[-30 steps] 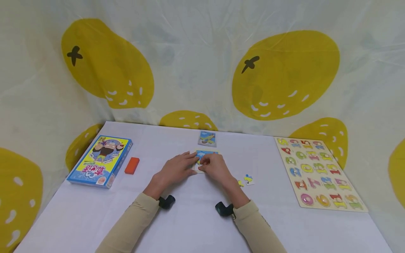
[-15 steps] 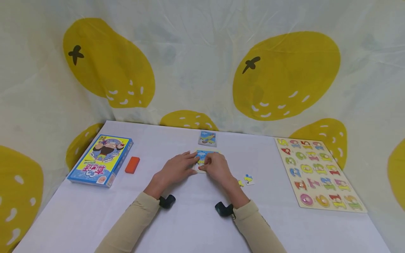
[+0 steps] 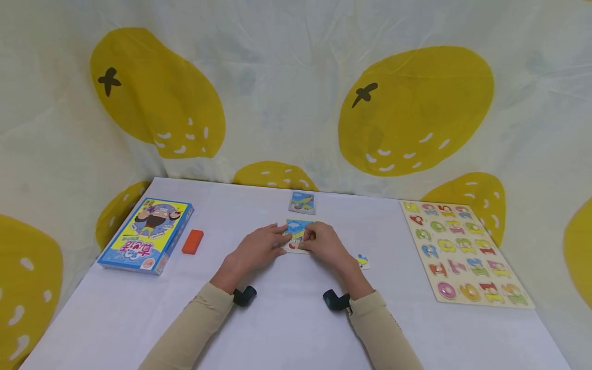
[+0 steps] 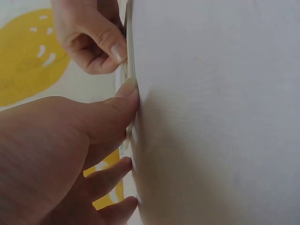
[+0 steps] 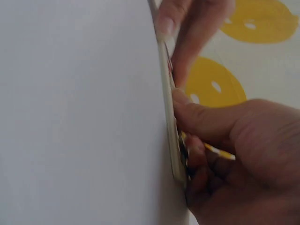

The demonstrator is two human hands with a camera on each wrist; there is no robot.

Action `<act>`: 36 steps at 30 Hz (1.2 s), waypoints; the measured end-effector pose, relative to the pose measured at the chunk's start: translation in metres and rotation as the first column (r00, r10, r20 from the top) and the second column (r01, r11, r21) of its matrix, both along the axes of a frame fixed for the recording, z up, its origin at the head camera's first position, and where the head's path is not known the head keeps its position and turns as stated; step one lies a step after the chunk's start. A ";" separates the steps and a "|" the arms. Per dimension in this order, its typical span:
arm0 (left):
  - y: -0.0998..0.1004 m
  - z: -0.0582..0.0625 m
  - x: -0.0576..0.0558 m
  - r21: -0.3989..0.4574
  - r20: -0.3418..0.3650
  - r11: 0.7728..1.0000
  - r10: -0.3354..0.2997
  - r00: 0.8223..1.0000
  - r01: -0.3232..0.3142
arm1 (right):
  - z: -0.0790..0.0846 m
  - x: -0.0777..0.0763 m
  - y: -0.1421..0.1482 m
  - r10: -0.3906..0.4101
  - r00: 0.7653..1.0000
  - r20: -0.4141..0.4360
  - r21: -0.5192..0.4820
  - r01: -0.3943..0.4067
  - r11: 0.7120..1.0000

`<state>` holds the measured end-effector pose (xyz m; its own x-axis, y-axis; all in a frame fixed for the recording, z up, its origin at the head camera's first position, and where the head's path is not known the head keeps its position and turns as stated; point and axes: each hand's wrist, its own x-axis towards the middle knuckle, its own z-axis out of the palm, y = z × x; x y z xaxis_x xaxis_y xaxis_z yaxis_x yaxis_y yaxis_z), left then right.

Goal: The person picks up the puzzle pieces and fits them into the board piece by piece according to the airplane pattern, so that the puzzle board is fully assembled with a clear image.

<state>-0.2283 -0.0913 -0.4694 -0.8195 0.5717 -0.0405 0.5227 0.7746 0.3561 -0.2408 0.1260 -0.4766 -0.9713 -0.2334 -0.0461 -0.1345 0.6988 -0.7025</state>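
Observation:
A small jigsaw puzzle (image 3: pixel 293 227) in a pale tray lies between both hands, with blue sky and a red-and-white lower part showing. My left hand (image 3: pixel 260 247) rests at its left side, fingers fairly straight; in the left wrist view its thumb (image 4: pixel 126 93) touches the tray's edge. Over the right part is my right hand (image 3: pixel 326 244), fingers curled and thumb and index pinching at a puzzle piece, which they mostly hide. In the right wrist view the right thumb (image 5: pixel 187 105) lies low against the puzzle. A loose piece (image 3: pixel 363 261) lies beside the right wrist.
A small picture card (image 3: pixel 302 202) with a yellow plane lies behind the puzzle. To the left are a blue-and-yellow box (image 3: pixel 145 234) and a red block (image 3: pixel 192 241). On the right lies a wooden number board (image 3: pixel 464 252). A lemon-patterned cloth rises behind the table.
My right hand has shifted slightly right over the puzzle, uncovering more of its lower middle. The right forearm now covers one yellow loose piece and part of another. My left hand stays nearly still.

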 end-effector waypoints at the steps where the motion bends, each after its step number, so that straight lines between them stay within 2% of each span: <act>1: 0.001 0.000 0.000 0.006 0.006 1.000 0.001 1.000 -0.001 | -0.001 -0.001 0.005 0.031 0.999 0.005 -0.025 -0.031 0.999; 4: 0.003 0.001 0.000 0.028 0.024 1.000 0.000 1.000 -0.001 | -0.001 -0.001 0.020 0.099 0.995 0.023 -0.071 -0.097 0.993; 7: 0.005 0.000 0.000 0.028 0.027 1.000 0.001 1.000 -0.001 | 0.001 0.003 0.032 0.134 0.990 0.034 -0.059 -0.132 0.989; 14: 0.007 -0.002 0.001 0.006 -0.007 1.000 0.002 1.000 -0.002 | 0.009 0.012 0.052 0.127 0.991 0.047 -0.028 -0.125 0.992; 20: 0.008 0.000 0.002 0.015 -0.004 1.000 0.006 1.000 -0.006 | 0.016 0.020 0.065 0.105 0.991 0.084 -0.014 -0.105 0.994; 24: 0.008 0.002 0.003 0.003 -0.001 1.000 0.020 1.000 -0.020 | 0.021 0.026 0.079 0.089 0.988 0.129 0.026 -0.093 0.995; 29: 0.007 0.003 0.004 -0.011 -0.005 1.000 0.024 1.000 -0.024 | 0.028 0.037 0.092 0.106 0.976 0.191 0.095 -0.126 0.987; 36: 0.004 0.003 0.004 0.003 0.018 0.999 0.037 0.999 -0.037 | 0.036 0.050 0.083 0.073 0.979 0.188 0.266 -0.123 0.956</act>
